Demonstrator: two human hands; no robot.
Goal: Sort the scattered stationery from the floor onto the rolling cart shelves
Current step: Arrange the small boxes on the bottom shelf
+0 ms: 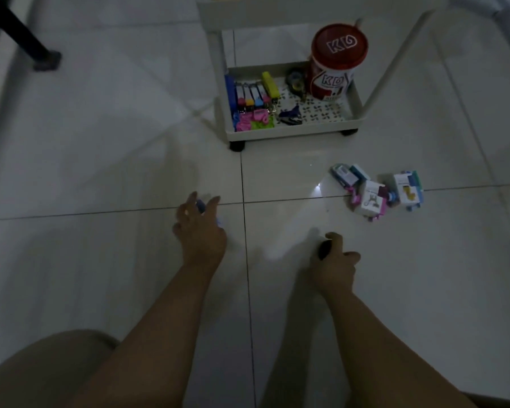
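Left hand (199, 231): I see its fingers curled round something small and blue, blurred.
Right hand (334, 260): I see it gripping a dark object (324, 250).
Small boxes (377, 191): on the floor near the cart (292, 131).

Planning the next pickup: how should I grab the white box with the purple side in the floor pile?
Pinch the white box across its two upright side faces, coming from above. It stands on end with its top exposed, but neighbouring boxes crowd it, so low side approaches look blocked.
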